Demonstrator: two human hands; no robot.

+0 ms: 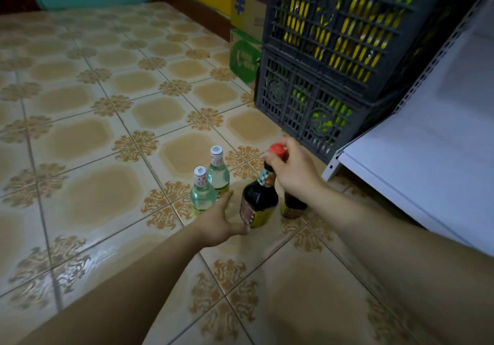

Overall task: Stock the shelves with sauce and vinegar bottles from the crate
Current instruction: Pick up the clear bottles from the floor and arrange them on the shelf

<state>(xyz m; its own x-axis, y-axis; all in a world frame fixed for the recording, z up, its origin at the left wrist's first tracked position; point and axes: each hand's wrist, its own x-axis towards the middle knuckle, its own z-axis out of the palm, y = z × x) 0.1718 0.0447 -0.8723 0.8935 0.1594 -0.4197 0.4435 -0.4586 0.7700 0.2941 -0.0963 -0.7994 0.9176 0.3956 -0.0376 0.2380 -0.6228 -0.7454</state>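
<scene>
Bottles stand on the tiled floor [88,141]: two clear ones [203,193] [218,171], two dark. My right hand [295,169] grips one dark bottle [259,197] by its neck; my left hand [217,223] lies open against its base. The second dark bottle [292,207] stands behind my right wrist, near two stacked crates [334,50] and the white shelf [427,141].

Two clear vinegar bottles [207,184] and two dark sauce bottles [258,197] stand upright on floor.

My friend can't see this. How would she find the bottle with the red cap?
Start at the stacked grey crates. On the tiled floor before them, the dark sauce bottle stands right of two clear bottles. It alone shows a red cap, gripped by the right hand.
</scene>
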